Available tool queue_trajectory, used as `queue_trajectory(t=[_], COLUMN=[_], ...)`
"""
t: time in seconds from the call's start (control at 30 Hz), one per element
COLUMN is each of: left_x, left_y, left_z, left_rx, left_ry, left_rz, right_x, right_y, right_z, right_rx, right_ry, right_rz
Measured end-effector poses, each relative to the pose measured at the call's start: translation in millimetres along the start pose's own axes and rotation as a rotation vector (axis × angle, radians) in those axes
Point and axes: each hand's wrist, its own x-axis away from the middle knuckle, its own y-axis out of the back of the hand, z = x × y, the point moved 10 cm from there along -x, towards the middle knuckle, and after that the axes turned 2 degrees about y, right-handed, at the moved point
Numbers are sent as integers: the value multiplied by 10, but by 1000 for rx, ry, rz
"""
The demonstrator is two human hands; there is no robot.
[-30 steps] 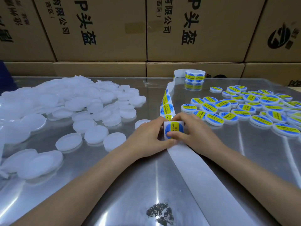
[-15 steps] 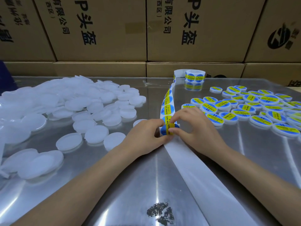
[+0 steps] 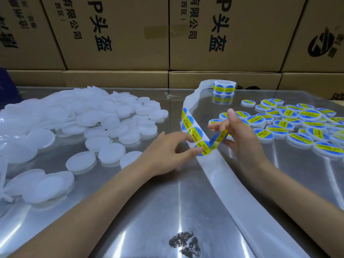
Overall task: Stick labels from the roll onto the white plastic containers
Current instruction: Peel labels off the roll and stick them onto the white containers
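Pinched between my right hand's (image 3: pixel 242 144) thumb and fingers is a blue and yellow label (image 3: pixel 219 138), lifted off the backing strip (image 3: pixel 219 175) and tilted on edge. My left hand (image 3: pixel 167 153) has its fingers curled, with the fingertips pressing the strip beside the next label (image 3: pixel 203 148). That strip runs back to the label roll (image 3: pixel 224 88) standing near the cardboard boxes (image 3: pixel 119 32). Bare white containers (image 3: pixel 80 120) are heaped at my left on the shiny table (image 3: pixel 149 211); labelled containers (image 3: pixel 297 127) lie spread at my right.
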Motion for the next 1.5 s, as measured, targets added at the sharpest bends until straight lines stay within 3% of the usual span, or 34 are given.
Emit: queue_trajectory(t=[0.07, 0.13, 0.27, 0.43, 0.5, 0.6, 0.7, 0.93, 1.5], left_x=[-4, 6, 2, 9, 2, -11, -4, 25, 47], left_y=[206, 339, 341, 423, 449, 228, 8, -137, -216], left_z=[28, 161, 489, 353, 326, 331, 235, 113, 59], left_rx=[-50, -179, -389, -235, 66, 701, 913, 1063, 1105], left_ry=[-19, 77, 289, 219, 235, 371, 425, 451, 458], left_rz=[-174, -256, -157, -238, -264, -148, -31, 52, 75], right_x=[-14, -11, 12, 19, 12, 14, 41, 55, 24], right_y=[37, 31, -15, -50, -47, -79, -143, -210, -141], right_z=[-57, -78, -74, -139, -171, -221, -282, -345, -430], right_rx=[-24, -47, -13, 12, 6, -57, -113, -112, -61], right_ry=[-32, -35, -32, -76, -104, -153, -212, -247, -248], right_rz=[-17, -8, 23, 65, 65, 91, 147, 195, 132])
